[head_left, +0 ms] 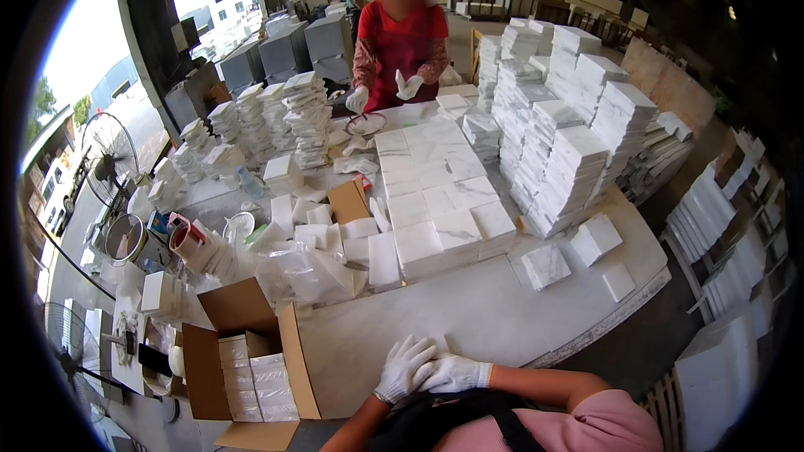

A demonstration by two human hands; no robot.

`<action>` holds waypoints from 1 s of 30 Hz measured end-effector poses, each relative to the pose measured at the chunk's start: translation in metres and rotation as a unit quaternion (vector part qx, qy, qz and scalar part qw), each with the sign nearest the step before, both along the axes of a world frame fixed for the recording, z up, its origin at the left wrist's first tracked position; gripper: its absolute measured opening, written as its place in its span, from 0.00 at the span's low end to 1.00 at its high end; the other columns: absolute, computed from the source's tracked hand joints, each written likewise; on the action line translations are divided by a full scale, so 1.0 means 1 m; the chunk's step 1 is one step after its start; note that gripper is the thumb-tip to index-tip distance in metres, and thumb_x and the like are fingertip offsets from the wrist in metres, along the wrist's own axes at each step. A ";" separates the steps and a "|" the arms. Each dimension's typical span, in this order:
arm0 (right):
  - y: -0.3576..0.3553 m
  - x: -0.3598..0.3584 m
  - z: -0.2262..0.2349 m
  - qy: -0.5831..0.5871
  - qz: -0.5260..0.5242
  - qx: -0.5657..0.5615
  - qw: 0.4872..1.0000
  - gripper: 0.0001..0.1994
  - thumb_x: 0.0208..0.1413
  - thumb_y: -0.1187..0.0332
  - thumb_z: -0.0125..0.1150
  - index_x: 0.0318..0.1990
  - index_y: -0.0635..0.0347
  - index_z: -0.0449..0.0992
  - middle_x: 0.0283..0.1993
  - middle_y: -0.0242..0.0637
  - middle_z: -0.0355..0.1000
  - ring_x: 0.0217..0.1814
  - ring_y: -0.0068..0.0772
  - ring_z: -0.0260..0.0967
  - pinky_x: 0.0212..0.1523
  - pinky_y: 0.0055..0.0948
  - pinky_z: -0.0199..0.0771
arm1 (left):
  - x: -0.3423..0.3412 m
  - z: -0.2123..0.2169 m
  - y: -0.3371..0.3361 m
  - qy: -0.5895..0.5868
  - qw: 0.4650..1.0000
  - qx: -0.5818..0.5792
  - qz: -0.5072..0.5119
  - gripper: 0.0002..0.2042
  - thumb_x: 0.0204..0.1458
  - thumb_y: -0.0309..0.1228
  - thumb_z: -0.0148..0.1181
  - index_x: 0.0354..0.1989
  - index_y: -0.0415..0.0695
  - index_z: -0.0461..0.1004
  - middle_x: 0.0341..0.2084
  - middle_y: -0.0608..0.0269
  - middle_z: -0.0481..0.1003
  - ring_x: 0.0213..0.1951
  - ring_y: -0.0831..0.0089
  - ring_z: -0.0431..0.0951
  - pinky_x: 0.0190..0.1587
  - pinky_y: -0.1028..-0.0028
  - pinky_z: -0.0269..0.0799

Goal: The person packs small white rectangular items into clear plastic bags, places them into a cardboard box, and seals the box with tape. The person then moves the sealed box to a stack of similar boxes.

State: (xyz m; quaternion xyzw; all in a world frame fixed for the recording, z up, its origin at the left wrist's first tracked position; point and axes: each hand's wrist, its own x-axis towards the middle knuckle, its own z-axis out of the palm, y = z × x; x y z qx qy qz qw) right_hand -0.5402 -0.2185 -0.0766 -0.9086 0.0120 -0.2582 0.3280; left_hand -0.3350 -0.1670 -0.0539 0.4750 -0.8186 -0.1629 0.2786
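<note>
- We see the left hand in a white knit glove (406, 370) and the right hand in a matching white glove (456, 373) overlapping just in front of the person's body, probably a resting pose.
- The left fingers are extended, slightly bent, with nothing visible in their grasp; the right fingers are partly hidden in the overlap, so we can't say how far they are curled.
- We see the broad block of white, grey-veined square stone tiles (456, 201) on the pale stone-topped bench (402, 305), laid flat and edge to edge, which we judge keeps it steady and its faces in view.
- The brown cardboard box (300, 360) stands with its flaps spread, likely so its mouth stays clear; inside we see film-wrapped white stacks (272, 389), packed upright side by side, perhaps to limit shifting.
- We read the tall stacks of white tiles (553, 151), off to the right, as piled high to save surface.
- Relative to the fingers, the tile block lies ahead, beyond a bare stretch of bench; the box is to the left, nearer but apart. Neither is touched.
</note>
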 end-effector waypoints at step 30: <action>-0.297 -0.019 0.131 0.444 -0.282 -0.109 0.843 0.61 0.23 0.63 0.77 0.75 0.53 0.55 0.72 0.47 0.59 0.74 0.54 0.56 0.73 0.44 0.59 | 0.016 -0.005 0.037 -0.065 0.996 0.022 0.052 0.28 0.57 0.49 0.61 0.65 0.53 0.71 0.69 0.53 0.63 0.68 0.48 0.63 0.69 0.51 0.59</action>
